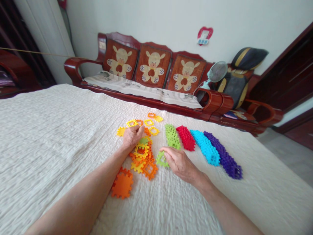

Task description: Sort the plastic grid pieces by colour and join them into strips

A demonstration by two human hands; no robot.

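Loose yellow and orange interlocking plastic tiles point(143, 156) lie heaped on a cream bedspread point(49, 137). My left hand point(132, 136) rests on the heap with its fingers curled round something I cannot make out. My right hand point(179, 162) pinches a light green tile point(161, 159) at the heap's right edge. To the right lie sorted rows: green tiles point(172, 136), red tiles point(186, 138), light blue tiles point(206, 147) and purple tiles point(226, 158). A large orange tile point(122, 184) lies apart by my left forearm.
A dark red wooden bench point(151, 78) with bear-print cushions stands behind the bed along the white wall. A small fan point(217, 71) and a dark bag point(244, 65) sit at its right end. A wooden door point(288, 71) is on the right.
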